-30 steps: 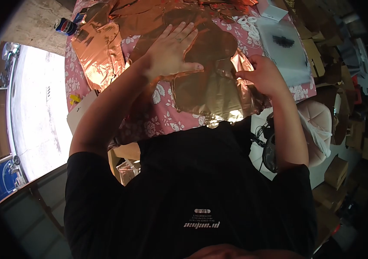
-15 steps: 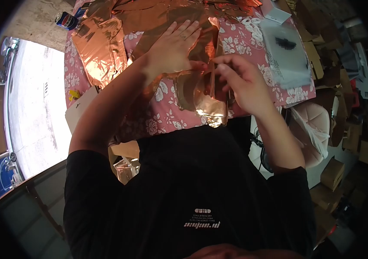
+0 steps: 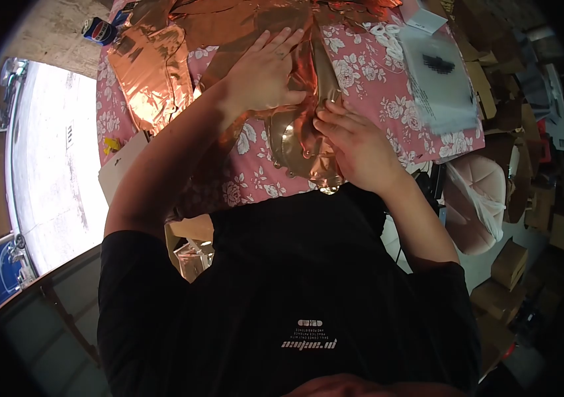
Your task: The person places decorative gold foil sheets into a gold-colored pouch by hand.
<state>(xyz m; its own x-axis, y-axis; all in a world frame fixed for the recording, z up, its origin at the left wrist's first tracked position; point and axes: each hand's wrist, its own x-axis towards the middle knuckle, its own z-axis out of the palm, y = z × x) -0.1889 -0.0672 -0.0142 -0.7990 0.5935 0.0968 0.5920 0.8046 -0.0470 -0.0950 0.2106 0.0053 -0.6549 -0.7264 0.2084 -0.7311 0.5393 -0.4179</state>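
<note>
A flat, shiny copper-coloured foil balloon [image 3: 284, 142] with a narrow seam edge lies on the flowered tablecloth and reaches down to the table's near edge. My left hand [image 3: 267, 73] rests palm down on its upper part, fingers stretched out. Lower and to the right, my right hand [image 3: 362, 147] presses its outstretched fingers onto the foil's right side, which is folded inward there. More copper foil [image 3: 242, 23] spreads across the far end of the table, and another crumpled foil piece [image 3: 151, 79] lies to the left.
A pink tablecloth [image 3: 364, 73] with white flowers covers the table. At the right lie a clear plastic bag [image 3: 440, 92], white cord [image 3: 391, 43] and a small white box [image 3: 425, 20]. A blue can [image 3: 100, 31] stands far left. Cardboard boxes [image 3: 510, 264] and a padded chair [image 3: 477, 198] are to the right.
My right hand has let go of the raised foil edge it was pinching and moved down onto the foil. That edge now lies flatter. My left hand has barely shifted.
</note>
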